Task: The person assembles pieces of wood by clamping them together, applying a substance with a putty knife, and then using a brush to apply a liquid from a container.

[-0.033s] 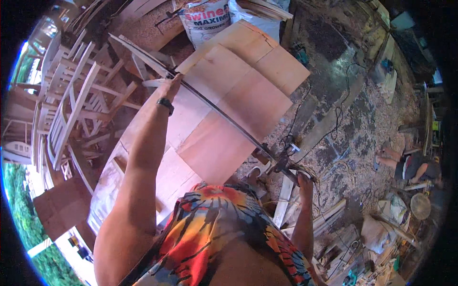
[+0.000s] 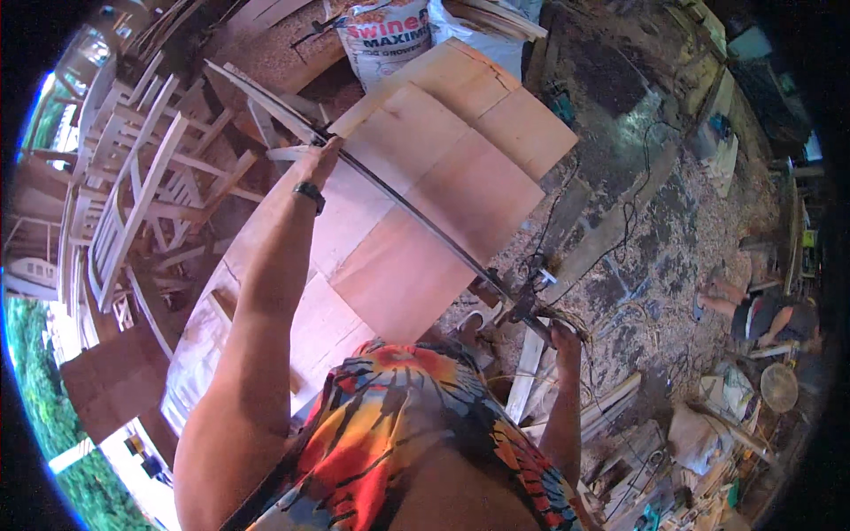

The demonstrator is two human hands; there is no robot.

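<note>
One long, straight, slim metal bar (image 2: 412, 211), dark and narrow-edged, stretches between two hands over pinkish wood panels (image 2: 474, 181), its long axis slanting from the outstretched left hand (image 2: 326, 156), clasped near the far end, to the right hand (image 2: 567, 338), curled around the near end. Two white sacks (image 2: 382, 46) stand beyond the left hand.

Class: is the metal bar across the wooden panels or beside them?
Across: the bar runs diagonally over the wooden panels, from left hand to right hand. Whether it touches the panels, I cannot tell.

The long bar (image 2: 409, 206) blocks crossing the panels (image 2: 478, 186); either side has room.
</note>
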